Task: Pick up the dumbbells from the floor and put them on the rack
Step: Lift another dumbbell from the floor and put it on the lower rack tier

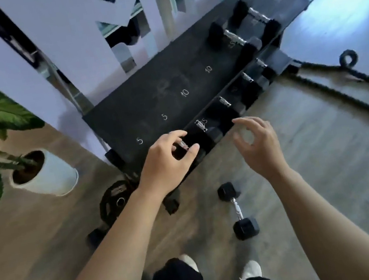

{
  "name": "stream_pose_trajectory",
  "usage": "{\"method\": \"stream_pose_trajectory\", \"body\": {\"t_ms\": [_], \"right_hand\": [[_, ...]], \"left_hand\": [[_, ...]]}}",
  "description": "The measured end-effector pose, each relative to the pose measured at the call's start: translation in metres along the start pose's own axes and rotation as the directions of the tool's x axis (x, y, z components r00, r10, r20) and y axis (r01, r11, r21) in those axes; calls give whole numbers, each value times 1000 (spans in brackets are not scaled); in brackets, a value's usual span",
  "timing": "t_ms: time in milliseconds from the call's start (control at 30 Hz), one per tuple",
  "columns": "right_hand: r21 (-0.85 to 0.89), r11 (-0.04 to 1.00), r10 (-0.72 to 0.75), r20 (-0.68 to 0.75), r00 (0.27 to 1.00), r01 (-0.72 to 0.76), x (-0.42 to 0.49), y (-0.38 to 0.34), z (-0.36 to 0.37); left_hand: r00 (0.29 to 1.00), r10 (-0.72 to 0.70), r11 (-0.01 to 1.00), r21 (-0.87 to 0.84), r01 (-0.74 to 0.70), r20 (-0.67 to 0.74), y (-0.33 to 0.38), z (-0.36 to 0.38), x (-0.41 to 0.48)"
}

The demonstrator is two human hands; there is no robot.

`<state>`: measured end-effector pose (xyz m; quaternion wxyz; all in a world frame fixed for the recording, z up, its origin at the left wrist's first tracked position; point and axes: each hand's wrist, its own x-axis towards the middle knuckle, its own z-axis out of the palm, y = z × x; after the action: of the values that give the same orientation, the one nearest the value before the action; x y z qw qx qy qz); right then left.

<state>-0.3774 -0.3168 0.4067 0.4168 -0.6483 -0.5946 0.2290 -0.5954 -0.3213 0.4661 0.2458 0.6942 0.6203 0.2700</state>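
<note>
A black rack (147, 102) stands against the wall, its top shelf marked 5, 5, 10, 10. Two black hex dumbbells (235, 39) lie on the top shelf at the right, and several more sit on the lower shelf (226, 105). My left hand (167, 162) curls around the chrome handle of a dumbbell (183, 145) at the lower shelf's left end. My right hand (255, 144) hovers beside it with fingers apart and holds nothing. One dumbbell (237, 209) lies on the floor below my hands. Another floor dumbbell (95, 237) is mostly hidden under my left forearm.
A potted plant in a white pot (46, 174) stands left of the rack. A black weight plate (115, 201) leans at the rack's left foot. Thick black ropes (351, 85) run across the floor on the right. My shoes (248, 271) are at the bottom.
</note>
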Motion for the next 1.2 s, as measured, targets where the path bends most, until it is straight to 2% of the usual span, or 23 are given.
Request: {"method": "stream_pose_trajectory", "body": {"t_ms": [100, 167, 267, 367, 467, 600, 733, 867, 1033, 1200], "right_hand": [[1, 982, 185, -133, 974, -187, -11, 19, 1], [16, 948, 313, -245, 917, -319, -22, 31, -1], [28, 850, 495, -386, 779, -526, -45, 46, -4], [77, 735, 624, -464, 629, -674, -73, 52, -1], [185, 649, 702, -520, 487, -738, -94, 60, 6], [374, 550, 789, -527, 318, -747, -111, 91, 25], [549, 455, 866, -456, 206, -701, -112, 156, 56], [644, 346, 922, -369, 118, -682, -118, 237, 115], [794, 145, 958, -263, -117, -590, -137, 383, 222], [882, -31, 941, -133, -310, -471, -163, 527, 348]], "left_hand": [[984, 121, 992, -42, -117, 130, -1, 32, 41], [945, 205, 978, -85, -190, 256, 2, 60, 68], [842, 281, 959, -153, -237, 461, 11, 103, 98], [712, 329, 943, -177, -282, 620, 16, 137, 109], [615, 332, 936, -168, -310, 715, 17, 164, 110], [524, 236, 951, -84, -298, 818, 2, 204, 104], [550, 127, 968, 17, -250, 825, -35, 262, 97], [597, -9, 980, 126, -154, 802, -103, 339, 99], [688, -150, 981, 193, 15, 710, -223, 474, 124], [705, -327, 945, 236, 226, 630, -351, 613, 140]]}}
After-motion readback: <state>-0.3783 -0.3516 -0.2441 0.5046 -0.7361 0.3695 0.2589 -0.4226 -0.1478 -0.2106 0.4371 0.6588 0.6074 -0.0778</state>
